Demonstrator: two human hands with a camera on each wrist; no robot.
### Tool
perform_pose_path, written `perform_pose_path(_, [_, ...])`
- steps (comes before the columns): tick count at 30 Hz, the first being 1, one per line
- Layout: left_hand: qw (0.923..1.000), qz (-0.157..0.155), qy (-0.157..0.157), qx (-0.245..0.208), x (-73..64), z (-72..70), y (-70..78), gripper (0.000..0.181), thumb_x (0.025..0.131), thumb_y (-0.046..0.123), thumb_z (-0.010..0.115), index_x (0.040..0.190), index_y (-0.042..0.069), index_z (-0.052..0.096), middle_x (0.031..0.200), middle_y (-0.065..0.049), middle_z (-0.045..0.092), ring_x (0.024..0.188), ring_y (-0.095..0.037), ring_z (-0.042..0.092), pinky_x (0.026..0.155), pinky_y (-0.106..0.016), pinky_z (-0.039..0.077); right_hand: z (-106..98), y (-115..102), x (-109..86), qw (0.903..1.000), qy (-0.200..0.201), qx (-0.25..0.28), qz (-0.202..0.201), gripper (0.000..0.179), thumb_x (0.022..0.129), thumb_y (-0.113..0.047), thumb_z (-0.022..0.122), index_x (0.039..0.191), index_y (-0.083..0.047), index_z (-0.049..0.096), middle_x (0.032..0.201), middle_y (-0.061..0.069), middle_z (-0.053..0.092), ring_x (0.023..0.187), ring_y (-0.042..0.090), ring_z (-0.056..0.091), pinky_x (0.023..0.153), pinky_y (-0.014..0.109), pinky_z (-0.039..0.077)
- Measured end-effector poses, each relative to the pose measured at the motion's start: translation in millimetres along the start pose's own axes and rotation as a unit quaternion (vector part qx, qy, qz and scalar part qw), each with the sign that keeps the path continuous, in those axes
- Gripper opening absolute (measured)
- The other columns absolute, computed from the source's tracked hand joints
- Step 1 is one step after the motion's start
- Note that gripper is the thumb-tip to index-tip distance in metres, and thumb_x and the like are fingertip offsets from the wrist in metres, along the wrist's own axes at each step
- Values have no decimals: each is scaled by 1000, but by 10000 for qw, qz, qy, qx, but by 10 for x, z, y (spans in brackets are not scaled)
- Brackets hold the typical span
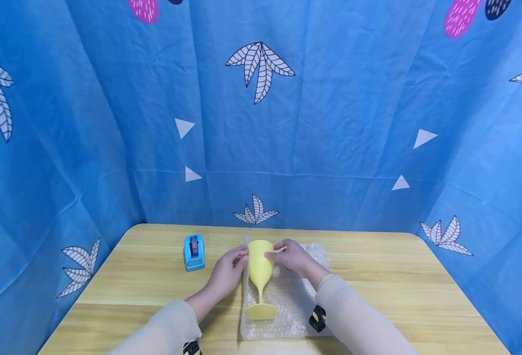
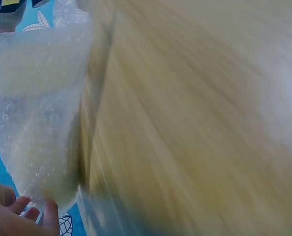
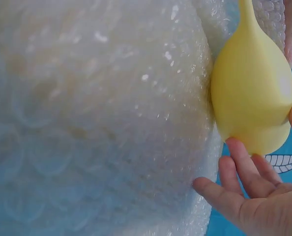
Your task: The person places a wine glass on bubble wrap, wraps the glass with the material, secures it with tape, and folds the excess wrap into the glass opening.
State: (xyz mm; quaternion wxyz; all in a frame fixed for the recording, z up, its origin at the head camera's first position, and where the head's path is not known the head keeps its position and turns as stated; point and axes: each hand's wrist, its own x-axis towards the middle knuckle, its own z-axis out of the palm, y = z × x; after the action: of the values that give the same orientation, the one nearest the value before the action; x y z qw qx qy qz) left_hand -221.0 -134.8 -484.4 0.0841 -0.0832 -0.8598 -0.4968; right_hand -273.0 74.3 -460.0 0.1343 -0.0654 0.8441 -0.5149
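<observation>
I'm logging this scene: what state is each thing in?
Yellow goblet: lying on its side, touched by the right hand.
Bubble wrap: spread out, left edge lifted at the left hand.
Blue tape dispenser: on the table, untouched, roll apparently loaded.
Patterned backdrop: hanging, creased.

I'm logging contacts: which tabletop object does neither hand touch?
The blue, oblong tape dispenser, set apart at the left; the right hand touches the yellow stemmed goblet, the left hand the clear bubble wrap.
</observation>
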Motion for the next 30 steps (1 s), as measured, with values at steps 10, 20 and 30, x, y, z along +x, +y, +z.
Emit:
perform_pose_path(10, [9996, 20, 129, -253, 35, 18, 43, 28, 100, 3, 59, 127, 1, 65, 139, -16, 58, 117, -33, 62, 99, -44, 52, 11, -4, -11, 9998, -149, -71, 63, 48, 88, -31, 76, 116, 3, 55, 110, 15, 61, 101, 31, 61, 90, 47, 53])
perform_pose_path(20, [9987, 143, 182, -448, 45, 38, 94, 25, 99, 1, 59, 122, -1, 68, 135, -18, 60, 123, -37, 57, 103, -48, 49, -25, 47, 1, 9991, -268, 305, 125, 44, 89, -24, 77, 114, 8, 60, 106, 14, 62, 101, 33, 61, 87, 48, 56])
perform_pose_path(30, [9950, -247, 371, -895, 136, 112, 117, 28, 94, -2, 66, 122, -3, 66, 123, -18, 64, 110, -34, 61, 94, -44, 54, -121, 76, -10, 9991, -225, 369, -45, 43, 87, -15, 78, 116, 12, 60, 102, 16, 63, 94, 27, 62, 92, 50, 54])
